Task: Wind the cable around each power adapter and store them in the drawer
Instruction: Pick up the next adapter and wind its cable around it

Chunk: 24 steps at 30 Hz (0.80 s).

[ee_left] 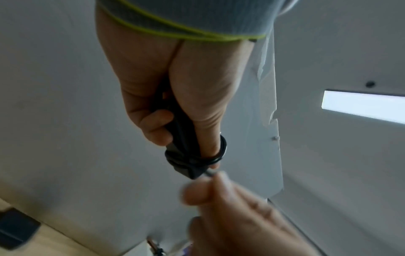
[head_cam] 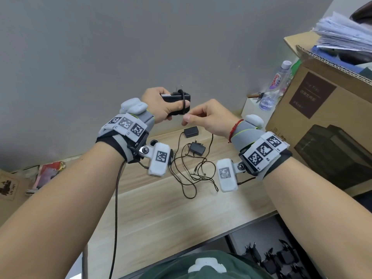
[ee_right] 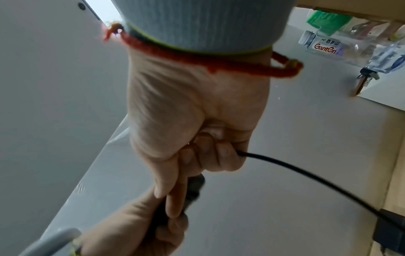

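Two hands are raised above the pale wood-grain worktop point(head_cam: 161, 214) in the head view: the left hand point(head_cam: 161, 103) grips a black rectangular power adapter point(head_cam: 177, 98) with its metal prongs pointing up, its thin black cable point(head_cam: 183, 101) already looped around the body and over the thumb. The right hand point(head_cam: 209, 115), just beside it, pinches the cable's loose run between thumb and forefinger, and the cable hangs from there down toward the worktop. Two more black power adapters point(head_cam: 191, 131) lie on the worktop below, their thin cables in a loose tangle point(head_cam: 191, 174). A brown cardboard box point(head_cam: 326, 109) stands at the right with a clear plastic water bottle point(head_cam: 275, 85) beside it. At the lower right, dark adapters sit in an open drawer point(head_cam: 281, 258) under the worktop edge. From the left wrist view, the left hand point(ee_left: 171, 86) is wrapped around the adapter point(ee_left: 184, 155), several turns of cable point(ee_left: 197, 158) circling its end and the thumb tip, while the blurred right hand point(ee_left: 230, 207) holds the cable right below. From the right wrist view, the right hand point(ee_right: 197, 112) is curled around the cable point(ee_right: 306, 180), which runs out from its fingers point(ee_right: 221, 155) toward another adapter at the frame's right edge; the left hand point(ee_right: 142, 230) grips the adapter point(ee_right: 192, 188) beneath.
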Tool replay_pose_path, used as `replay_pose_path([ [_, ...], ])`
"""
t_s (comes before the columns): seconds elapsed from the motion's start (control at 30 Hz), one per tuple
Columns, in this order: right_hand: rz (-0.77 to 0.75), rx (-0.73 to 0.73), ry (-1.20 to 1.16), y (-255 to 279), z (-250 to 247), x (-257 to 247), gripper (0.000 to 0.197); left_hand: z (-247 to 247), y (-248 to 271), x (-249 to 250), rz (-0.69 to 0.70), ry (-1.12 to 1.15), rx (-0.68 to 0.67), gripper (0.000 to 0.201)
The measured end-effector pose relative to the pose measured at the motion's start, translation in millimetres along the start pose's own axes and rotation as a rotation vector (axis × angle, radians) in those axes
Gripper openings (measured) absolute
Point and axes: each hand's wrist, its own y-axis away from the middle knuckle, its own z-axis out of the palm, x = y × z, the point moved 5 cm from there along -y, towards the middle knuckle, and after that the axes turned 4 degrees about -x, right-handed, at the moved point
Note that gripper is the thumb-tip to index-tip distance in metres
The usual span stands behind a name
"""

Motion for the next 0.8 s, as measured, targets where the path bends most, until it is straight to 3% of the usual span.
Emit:
replay_pose_path([
  [0.1, -0.041, 0.068, -0.021, -0.1, -16.0, -9.9, 0.022, -1.5, 0.6, -7.4, -0.016, -0.17, -0.033, 0.042],
  [0.27, -0.04, 0.201, -0.055, -8.9, -35.3, -9.2, 0.016, 4.9, 8.0, -1.1, 0.026, -0.264, -0.116, 0.038],
  [0.4, -0.065, 0.288, -0.092, -11.9, -52.0, -4.7, 0.011, 12.0, 12.8, 6.7, 0.063, -0.223, -0.187, 0.04],
  [0.6, -0.063, 0.265, -0.073, -20.2, -50.1, 7.1, 0.012, 21.4, 16.0, 16.3, 0.099, -0.127, -0.285, 0.048],
  [0.8, -0.014, 0.213, -0.062, -22.7, -30.5, 32.0, 0.022, 22.1, 17.2, 29.1, 0.154, 0.059, -0.242, 0.037],
])
